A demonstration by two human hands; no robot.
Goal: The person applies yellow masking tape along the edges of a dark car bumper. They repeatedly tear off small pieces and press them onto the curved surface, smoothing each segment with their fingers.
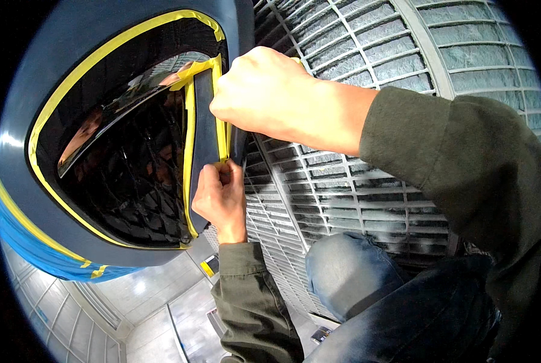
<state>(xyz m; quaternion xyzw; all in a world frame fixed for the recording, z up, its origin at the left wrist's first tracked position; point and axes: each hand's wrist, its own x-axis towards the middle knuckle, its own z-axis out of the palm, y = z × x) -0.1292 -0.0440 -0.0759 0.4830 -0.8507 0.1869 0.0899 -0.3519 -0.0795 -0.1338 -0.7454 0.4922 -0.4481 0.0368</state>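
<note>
A dark grey car bumper (25,115) curves across the upper left, its black mesh grille (131,175) outlined with yellow masking tape (68,75). A glossy dark trim strip crosses the opening. My left hand (219,196) is closed in a pinch at the lower end of a narrow yellow tape strip (224,142) along the bumper's right edge. Above it, my right hand (258,91) makes a fist over the strip's upper part. A bit of yellow peeks out behind that fist; its fingertips are hidden from view.
Metal floor grating (355,181) over fibrous filter material fills the right side. My jeans-covered knee (349,272) is at the lower right. A blue masking sheet (46,242) hangs under the bumper, held by yellow tape. A small yellow-and-black object (210,266) lies on the pale floor.
</note>
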